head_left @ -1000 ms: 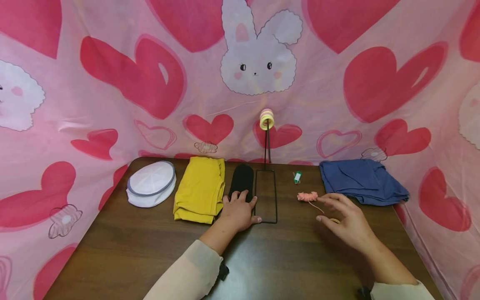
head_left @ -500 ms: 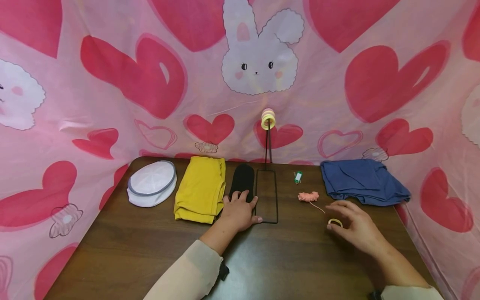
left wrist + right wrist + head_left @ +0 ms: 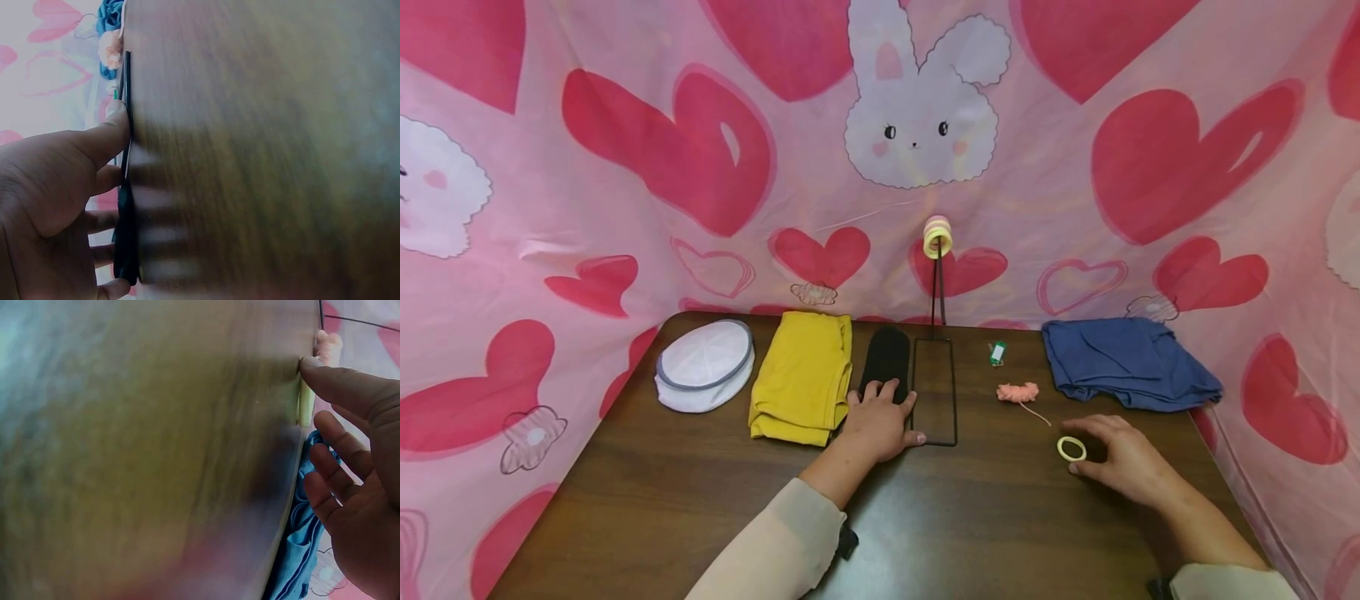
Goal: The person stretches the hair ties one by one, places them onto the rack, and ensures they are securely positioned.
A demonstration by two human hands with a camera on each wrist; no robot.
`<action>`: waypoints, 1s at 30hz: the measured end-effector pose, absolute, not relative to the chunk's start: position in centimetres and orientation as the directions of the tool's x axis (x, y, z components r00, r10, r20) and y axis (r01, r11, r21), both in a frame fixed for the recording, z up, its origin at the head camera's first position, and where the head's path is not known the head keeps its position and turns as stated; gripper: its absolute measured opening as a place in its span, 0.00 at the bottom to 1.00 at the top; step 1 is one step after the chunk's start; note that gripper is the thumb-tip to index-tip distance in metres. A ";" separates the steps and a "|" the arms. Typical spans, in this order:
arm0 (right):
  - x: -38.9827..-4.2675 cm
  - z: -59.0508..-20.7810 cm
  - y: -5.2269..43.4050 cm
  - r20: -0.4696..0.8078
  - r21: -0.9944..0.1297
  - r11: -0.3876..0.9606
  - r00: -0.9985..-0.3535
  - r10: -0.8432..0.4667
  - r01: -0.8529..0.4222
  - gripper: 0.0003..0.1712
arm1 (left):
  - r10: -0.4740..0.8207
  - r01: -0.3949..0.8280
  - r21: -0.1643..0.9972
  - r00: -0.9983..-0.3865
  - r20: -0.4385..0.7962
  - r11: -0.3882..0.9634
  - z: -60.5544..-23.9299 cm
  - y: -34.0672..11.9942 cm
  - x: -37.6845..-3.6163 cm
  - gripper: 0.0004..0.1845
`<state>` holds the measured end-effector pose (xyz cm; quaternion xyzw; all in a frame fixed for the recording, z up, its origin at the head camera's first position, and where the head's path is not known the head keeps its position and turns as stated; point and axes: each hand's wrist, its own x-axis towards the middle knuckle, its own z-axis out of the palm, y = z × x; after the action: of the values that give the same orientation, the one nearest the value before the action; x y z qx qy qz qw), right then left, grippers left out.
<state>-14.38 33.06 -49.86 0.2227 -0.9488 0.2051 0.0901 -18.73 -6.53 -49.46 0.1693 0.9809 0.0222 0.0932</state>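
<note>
My left hand (image 3: 878, 425) rests with spread fingers on a flat black piece with a rounded end (image 3: 887, 350). Its thumb touches the rectangular base of a black wire stand (image 3: 953, 392). Yellow and pink rings (image 3: 937, 239) sit at the top of that stand. On the right, a single pale yellow ring (image 3: 1071, 449) lies on the table (image 3: 985, 517). Beside it my right hand (image 3: 1123, 458) has its fingers loosely bent, with the index finger and thumb close to the ring. In the right wrist view, the thumb tip is at the end of the ring (image 3: 305, 406).
To the left lie a folded yellow cloth (image 3: 801, 379) and a white round cap-like item with grey trim (image 3: 703, 362). A coral yarn bundle (image 3: 1017, 392), a green key tag (image 3: 997, 353) and a folded blue cloth (image 3: 1123, 362) are on the right. Patterned fabric (image 3: 715, 167) stands behind.
My right hand has drawn back to the right and towards me, away from the yarn bundle, and the yellow ring is now uncovered. The left hand stays in place.
</note>
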 end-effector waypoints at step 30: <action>-14.8 -49.6 31.6 0.144 -0.367 0.845 -0.921 -0.362 -0.390 0.21 | 0.334 0.324 0.084 -0.923 -0.191 0.943 -49.2 -6.4 -18.7 0.42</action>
<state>-14.85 31.59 -49.62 0.1959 -0.9598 0.1982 0.0345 -18.69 -6.40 -49.19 0.1676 0.9803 0.0252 0.1018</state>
